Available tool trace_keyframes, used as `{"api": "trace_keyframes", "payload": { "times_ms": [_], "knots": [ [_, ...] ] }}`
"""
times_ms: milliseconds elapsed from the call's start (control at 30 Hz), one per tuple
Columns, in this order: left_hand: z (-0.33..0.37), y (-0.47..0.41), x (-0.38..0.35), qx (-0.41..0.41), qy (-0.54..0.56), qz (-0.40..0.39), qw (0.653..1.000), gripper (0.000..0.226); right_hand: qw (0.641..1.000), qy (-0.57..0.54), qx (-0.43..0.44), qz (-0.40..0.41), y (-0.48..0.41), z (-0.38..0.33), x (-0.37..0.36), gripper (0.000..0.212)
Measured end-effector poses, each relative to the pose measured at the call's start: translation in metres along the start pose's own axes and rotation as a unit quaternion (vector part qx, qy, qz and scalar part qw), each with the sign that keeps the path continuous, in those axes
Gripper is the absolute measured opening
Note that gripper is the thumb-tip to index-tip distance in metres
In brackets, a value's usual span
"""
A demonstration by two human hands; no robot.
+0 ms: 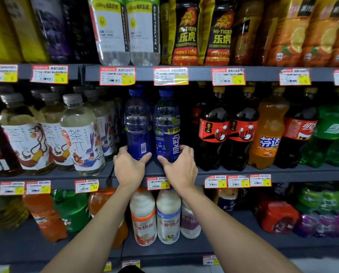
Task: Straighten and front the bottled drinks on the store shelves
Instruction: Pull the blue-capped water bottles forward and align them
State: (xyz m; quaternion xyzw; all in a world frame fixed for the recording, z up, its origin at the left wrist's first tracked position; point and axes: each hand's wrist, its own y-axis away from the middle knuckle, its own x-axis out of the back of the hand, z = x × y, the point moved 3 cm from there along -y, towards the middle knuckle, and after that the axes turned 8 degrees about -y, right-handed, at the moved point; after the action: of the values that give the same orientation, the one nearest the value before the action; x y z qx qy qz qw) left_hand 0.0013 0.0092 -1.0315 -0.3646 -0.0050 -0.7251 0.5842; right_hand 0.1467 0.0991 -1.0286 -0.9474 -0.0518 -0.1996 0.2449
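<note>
A tall store shelving unit (204,74) in dark grey fills the view, with three tiers packed with bottled drinks and red-and-yellow price tags (117,76) fixed along each edge. On the middle shelf (233,171), pale tea bottles (82,134) are ranged to the left, and dark cola bottles (213,133) and an orange soda bottle (268,134) to the right; these rows are seen close to the shelf edge with labels mostly outward, so they can be judged as done. Between them, two blue sports-drink bottles are stood upright, touching, a little back from the edge.

The left blue bottle (138,123) is gripped at its base by the left hand (130,167), fingers curled round it. The right blue bottle (166,127) is held at its base by the right hand (181,167) in the same way. A barcode is shown on the left bottle, so its back is turned outward; the right bottle's brand name is almost squared to the front. This pair is judged as in hand: turning and drawing forward are left. The lower shelf's milk drinks (145,217) are too blurred for their order to be told.
</note>
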Motion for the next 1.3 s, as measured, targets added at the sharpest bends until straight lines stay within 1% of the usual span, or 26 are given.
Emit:
{"api": "trace_keyframes", "payload": {
  "times_ms": [100, 200, 300, 333, 400, 467, 500, 633, 800, 867, 1000, 1100, 1167, 1233, 1300],
  "knots": [
    [0.001, 0.009, 0.005, -0.008, -0.008, 0.019, 1.0, 0.079, 0.999, 0.015, -0.012, 0.026, 0.006, -0.001, 0.002, 0.068],
    [0.002, 0.017, 0.01, -0.01, -0.063, 0.028, 0.998, 0.082, 0.999, 0.028, -0.011, 0.042, 0.008, 0.0, 0.005, 0.07],
    [-0.001, 0.017, 0.014, -0.035, -0.073, 0.022, 0.996, 0.09, 1.0, 0.006, 0.003, 0.027, 0.004, 0.004, 0.004, 0.073],
    [-0.002, 0.015, 0.015, -0.048, -0.056, 0.005, 0.997, 0.088, 1.0, -0.011, 0.003, 0.007, 0.003, 0.006, 0.003, 0.074],
    [-0.001, 0.013, 0.016, -0.079, -0.002, -0.039, 0.996, 0.07, 0.999, -0.029, 0.016, -0.032, 0.003, 0.008, -0.001, 0.074],
    [0.001, 0.015, 0.017, -0.095, 0.043, -0.061, 0.993, 0.055, 0.998, -0.026, 0.043, -0.043, 0.005, 0.008, -0.002, 0.07],
    [0.001, 0.016, 0.017, -0.091, 0.06, -0.06, 0.992, 0.053, 0.998, -0.025, 0.049, -0.042, 0.006, 0.009, -0.001, 0.069],
    [0.001, 0.018, 0.016, -0.06, 0.092, -0.038, 0.993, 0.061, 0.998, -0.013, 0.04, -0.044, 0.006, 0.008, -0.001, 0.073],
    [0.001, 0.02, 0.015, -0.049, 0.099, -0.028, 0.994, 0.051, 0.997, -0.037, 0.048, -0.047, 0.007, 0.008, -0.001, 0.064],
    [0.002, 0.02, 0.013, -0.045, 0.104, -0.025, 0.993, 0.051, 0.997, -0.041, 0.04, -0.05, 0.006, 0.009, -0.001, 0.067],
    [0.003, 0.019, 0.013, -0.058, 0.089, -0.012, 0.994, 0.046, 0.997, -0.032, 0.01, -0.066, 0.001, 0.008, 0.0, 0.08],
    [0.003, 0.018, 0.017, -0.077, 0.081, -0.006, 0.994, 0.043, 0.997, -0.026, 0.008, -0.073, 0.003, 0.003, 0.0, 0.073],
    [0.003, 0.018, 0.021, -0.083, 0.069, 0.019, 0.994, 0.04, 0.999, -0.013, -0.003, -0.047, 0.008, 0.001, 0.0, 0.076],
    [0.003, 0.02, 0.022, -0.079, 0.055, 0.036, 0.995, 0.044, 1.0, 0.005, -0.004, -0.016, 0.013, 0.0, 0.0, 0.078],
    [0.003, 0.023, 0.019, -0.046, 0.028, 0.04, 0.998, 0.061, 1.0, 0.018, 0.002, 0.0, 0.015, 0.0, 0.001, 0.079]
  ]
}}
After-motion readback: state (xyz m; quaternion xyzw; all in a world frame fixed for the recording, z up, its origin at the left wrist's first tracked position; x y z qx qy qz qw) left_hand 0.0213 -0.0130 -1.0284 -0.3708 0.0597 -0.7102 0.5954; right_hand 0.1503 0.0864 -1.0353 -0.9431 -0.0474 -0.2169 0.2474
